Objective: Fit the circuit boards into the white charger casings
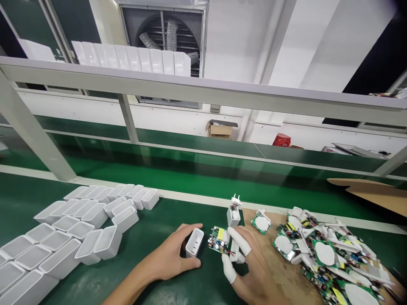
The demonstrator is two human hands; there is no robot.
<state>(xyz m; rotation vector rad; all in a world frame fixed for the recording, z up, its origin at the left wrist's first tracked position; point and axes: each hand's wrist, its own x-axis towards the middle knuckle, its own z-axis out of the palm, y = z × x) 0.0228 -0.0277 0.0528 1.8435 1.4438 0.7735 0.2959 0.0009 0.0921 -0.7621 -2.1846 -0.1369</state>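
My left hand [168, 256] grips a white rectangular charger shell [194, 242], open end up, on the green mat. My right hand [254, 271], with white finger cots on thumb and index finger, holds a small green circuit board [217, 240] with yellow and black parts, just right of the shell. A white plug cap with two prongs [234, 212] stands upright just beyond the right hand's fingers.
Several empty white shells [73, 228] lie in rows at left. A heap of circuit boards and plug caps [321, 250] rests on a brown board [286, 279] at right. A green conveyor belt [203, 176] runs beyond, under a grey frame rail [203, 91]. Cardboard [372, 190] lies far right.
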